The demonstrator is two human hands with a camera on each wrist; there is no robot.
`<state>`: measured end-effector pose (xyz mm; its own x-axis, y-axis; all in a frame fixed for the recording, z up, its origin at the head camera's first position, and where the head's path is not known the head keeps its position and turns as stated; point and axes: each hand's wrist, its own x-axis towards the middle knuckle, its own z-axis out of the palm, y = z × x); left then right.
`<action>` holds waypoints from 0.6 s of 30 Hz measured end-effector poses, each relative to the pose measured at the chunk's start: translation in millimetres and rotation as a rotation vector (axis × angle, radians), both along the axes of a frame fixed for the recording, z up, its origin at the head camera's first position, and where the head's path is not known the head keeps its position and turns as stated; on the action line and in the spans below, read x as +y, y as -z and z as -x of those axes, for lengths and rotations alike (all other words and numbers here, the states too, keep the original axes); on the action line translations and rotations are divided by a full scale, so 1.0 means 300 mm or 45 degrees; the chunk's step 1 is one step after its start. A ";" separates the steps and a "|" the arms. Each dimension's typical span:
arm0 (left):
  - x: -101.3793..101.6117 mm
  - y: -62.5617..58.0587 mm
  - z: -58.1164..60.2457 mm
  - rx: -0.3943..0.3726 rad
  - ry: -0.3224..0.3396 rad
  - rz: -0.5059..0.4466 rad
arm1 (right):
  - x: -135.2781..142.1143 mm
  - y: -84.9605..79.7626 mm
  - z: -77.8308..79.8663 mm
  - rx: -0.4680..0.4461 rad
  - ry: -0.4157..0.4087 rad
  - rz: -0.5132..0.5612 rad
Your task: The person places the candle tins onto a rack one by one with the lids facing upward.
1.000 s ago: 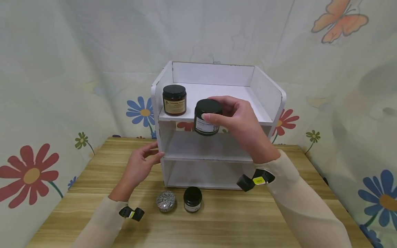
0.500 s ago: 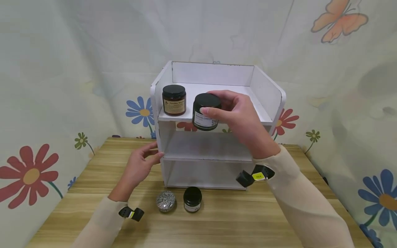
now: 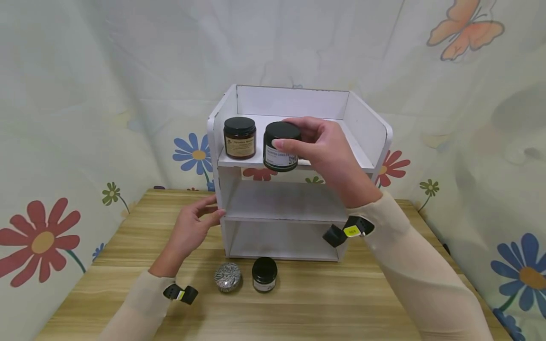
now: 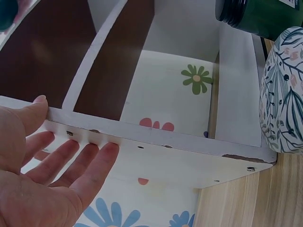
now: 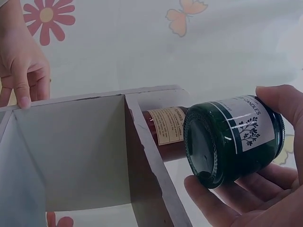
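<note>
Green jar (image 3: pixel 279 158), held, lidded, contents hidden, brown jar (image 3: pixel 240 139) on white shelf (image 3: pixel 294 102)

Top shelf (image 3: pixel 360 158): room right of amber jar (image 3: pixel 240 138)

Held jar (image 5: pixel 234 142) apparently hides lid (image 3: pixel 240 124) of amber jar (image 5: pixel 165 127) (right wrist view)

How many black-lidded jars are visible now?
3: an amber jar atop the shelf unit, a green candle jar in the right hand, and a dark jar on the table beside the patterned tin. Others could be hidden.
</note>
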<state>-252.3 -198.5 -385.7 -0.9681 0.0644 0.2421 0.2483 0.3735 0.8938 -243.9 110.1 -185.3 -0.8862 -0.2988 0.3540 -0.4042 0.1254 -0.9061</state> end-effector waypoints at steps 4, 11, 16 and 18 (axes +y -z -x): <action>0.001 0.001 0.001 -0.003 -0.004 -0.004 | -0.006 -0.003 0.024 -0.032 -0.009 0.029; 0.002 0.000 0.003 -0.011 -0.014 -0.008 | -0.014 -0.014 0.062 -0.064 0.009 0.028; 0.002 -0.002 0.002 -0.023 -0.017 -0.002 | -0.021 -0.022 0.084 -0.089 0.013 0.037; 0.001 -0.002 0.000 -0.025 -0.018 -0.001 | -0.023 -0.022 0.094 -0.096 0.008 0.042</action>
<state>-252.3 -198.2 -385.0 -0.9735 0.0504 0.2230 0.2254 0.3762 0.8987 -272.0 103.1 -178.6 -0.9126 -0.2826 0.2956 -0.3338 0.0972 -0.9376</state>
